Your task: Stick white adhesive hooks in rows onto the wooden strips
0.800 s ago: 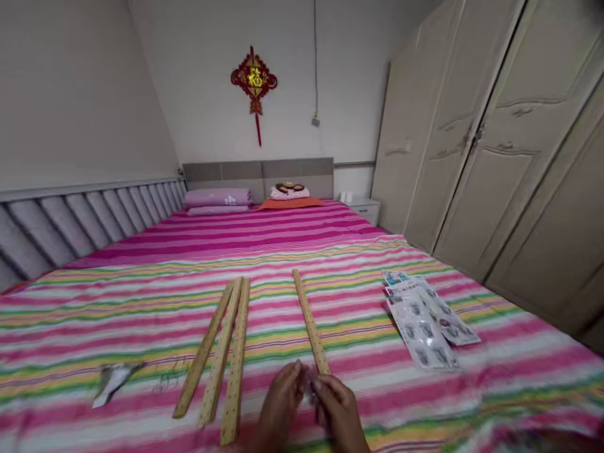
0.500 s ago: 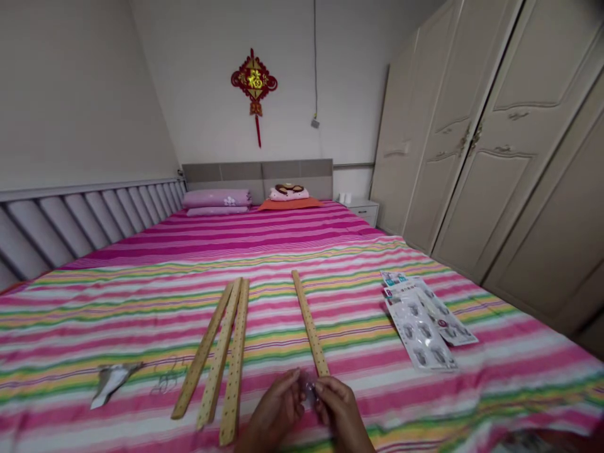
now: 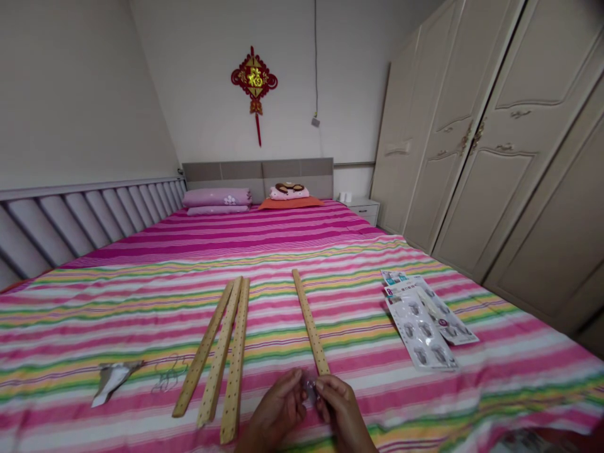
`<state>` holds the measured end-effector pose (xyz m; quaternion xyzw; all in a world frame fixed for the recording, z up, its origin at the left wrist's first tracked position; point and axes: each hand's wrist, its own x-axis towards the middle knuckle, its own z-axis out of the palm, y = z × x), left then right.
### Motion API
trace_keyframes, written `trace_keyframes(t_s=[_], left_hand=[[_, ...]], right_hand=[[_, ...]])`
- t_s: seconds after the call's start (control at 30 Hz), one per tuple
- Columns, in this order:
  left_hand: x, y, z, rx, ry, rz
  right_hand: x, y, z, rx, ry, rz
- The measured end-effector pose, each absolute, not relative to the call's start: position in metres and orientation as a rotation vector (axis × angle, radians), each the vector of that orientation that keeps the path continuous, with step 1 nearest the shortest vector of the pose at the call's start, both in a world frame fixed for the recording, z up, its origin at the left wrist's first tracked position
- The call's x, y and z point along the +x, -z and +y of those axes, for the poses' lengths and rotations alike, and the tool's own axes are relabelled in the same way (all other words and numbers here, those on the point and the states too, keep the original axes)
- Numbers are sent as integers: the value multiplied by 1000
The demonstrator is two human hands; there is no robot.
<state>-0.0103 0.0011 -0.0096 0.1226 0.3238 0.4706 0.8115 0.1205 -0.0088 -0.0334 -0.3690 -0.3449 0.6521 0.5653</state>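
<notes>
Low in the middle of the bed, my left hand [image 3: 278, 409] and my right hand [image 3: 342, 406] come together with fingers pinched. Between their fingertips is a small clear plastic piece [image 3: 310, 389] with a shiny part, too small to name surely. A wooden strip with rows of holes [image 3: 309, 318] lies lengthwise just beyond, its near end partly behind my right hand. To the left, three more drilled wooden strips [image 3: 219, 365] lie side by side, fanned out toward me. Blister packs of small grey hook-like pieces [image 3: 422, 327] overlap at the right.
A torn silver-and-white packet [image 3: 114, 380] and a tangle of thin wire or rings [image 3: 170, 372] lie at the left on the striped sheet [image 3: 368, 302]. Folded bedding [image 3: 217, 198] rests by the headboard [image 3: 297, 173]. A wardrobe [image 3: 476, 176] stands along the right.
My hands stay in nearly the same place, still pinching the small clear plastic piece, which has turned slightly. The strips and packs have not moved.
</notes>
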Motion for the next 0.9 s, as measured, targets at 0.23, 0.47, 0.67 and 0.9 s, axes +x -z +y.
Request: trace_keyframes(t_s=[0.23,0.47,0.67,0.9], left_hand=[[-10,13,2,264,-1004,711],[-9,12,2,223,-995,715],[-9,7,2,163,-939,730],[-8,-4,1,128,-907,743]], right_hand=[[120,32,-9,-866,-1531,-804],[120,32,-9,-859,-1530,-800],[120,31,-9,-866,-1530,-799],[121,28,-8,-852,-1525,-804]])
